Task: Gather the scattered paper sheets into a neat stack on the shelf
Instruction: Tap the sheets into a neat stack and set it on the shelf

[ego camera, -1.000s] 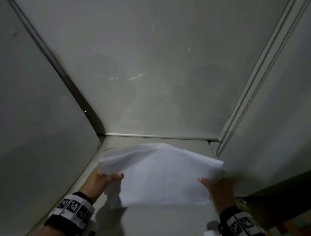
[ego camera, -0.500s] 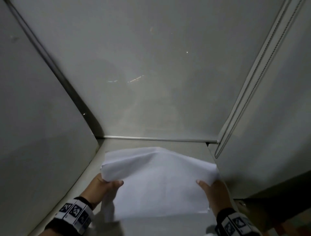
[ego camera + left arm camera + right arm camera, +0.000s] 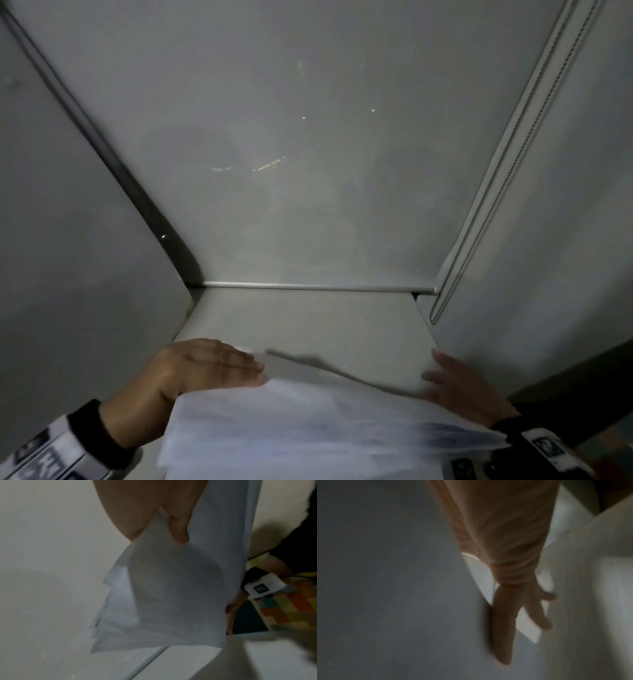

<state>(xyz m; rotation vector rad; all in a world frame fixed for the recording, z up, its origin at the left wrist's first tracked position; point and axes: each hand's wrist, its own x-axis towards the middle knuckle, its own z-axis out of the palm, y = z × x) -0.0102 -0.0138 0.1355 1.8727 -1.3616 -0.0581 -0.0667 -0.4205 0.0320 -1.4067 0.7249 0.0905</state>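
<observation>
A bunch of white paper sheets (image 3: 308, 421) hangs tilted and motion-blurred over the front of the pale shelf (image 3: 308, 318). My left hand (image 3: 212, 366) holds their left far corner, with straight fingers laid over the top. In the left wrist view the thumb (image 3: 178, 531) pinches the sheets (image 3: 171, 595) against the palm. My right hand (image 3: 455, 390) has straight, spread fingers against the right edge of the sheets. The right wrist view shows that hand (image 3: 522, 608) flat beside the paper (image 3: 385, 588), curled round nothing.
The shelf is a narrow bay with a grey back wall (image 3: 308, 171), a left side panel (image 3: 68, 274) and a right panel (image 3: 548, 274). A looped bead cord (image 3: 479, 219) hangs along the right. A colourful patterned floor (image 3: 291, 608) lies below.
The sheets have come nearer and lower and now tilt. My left hand has moved from under the left edge to over the far corner. My right hand has opened flat against the right edge.
</observation>
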